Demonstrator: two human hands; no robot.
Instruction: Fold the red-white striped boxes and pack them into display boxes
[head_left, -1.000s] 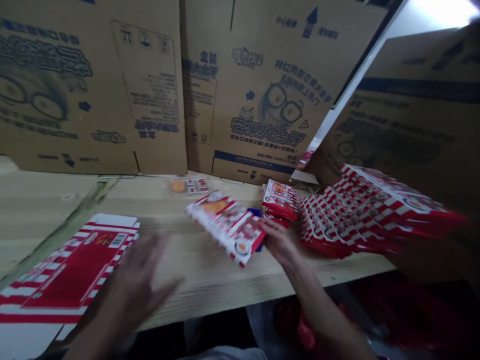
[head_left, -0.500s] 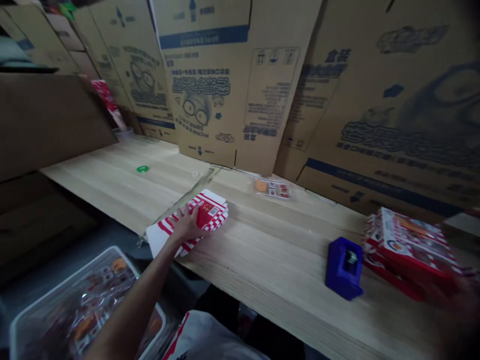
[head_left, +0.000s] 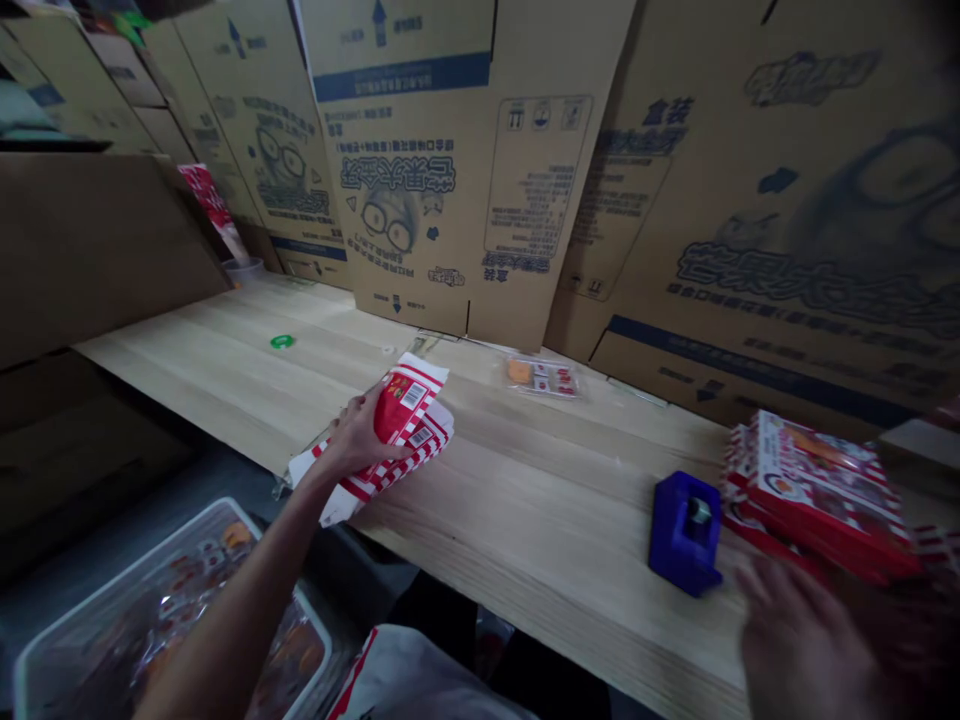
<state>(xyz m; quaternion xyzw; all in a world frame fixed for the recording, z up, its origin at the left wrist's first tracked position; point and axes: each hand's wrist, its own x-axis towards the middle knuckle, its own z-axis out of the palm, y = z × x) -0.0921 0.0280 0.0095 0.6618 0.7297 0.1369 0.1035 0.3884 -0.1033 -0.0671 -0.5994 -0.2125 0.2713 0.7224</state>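
Left hand (head_left: 358,436) on flat cartons (head_left: 390,430) at table edge (head_left: 480,590).

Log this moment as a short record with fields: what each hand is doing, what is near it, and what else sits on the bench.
left hand: lifts the top flat red-and-white carton off a small stack
right hand: open, low over the bench edge, holding nothing
near right hand: blue tape dispenser, pile of filled red-and-white boxes
bench: light wood
also on bench: clear snack packet, green ring
below bench: clear bin of packets
behind: brown shipping cartons
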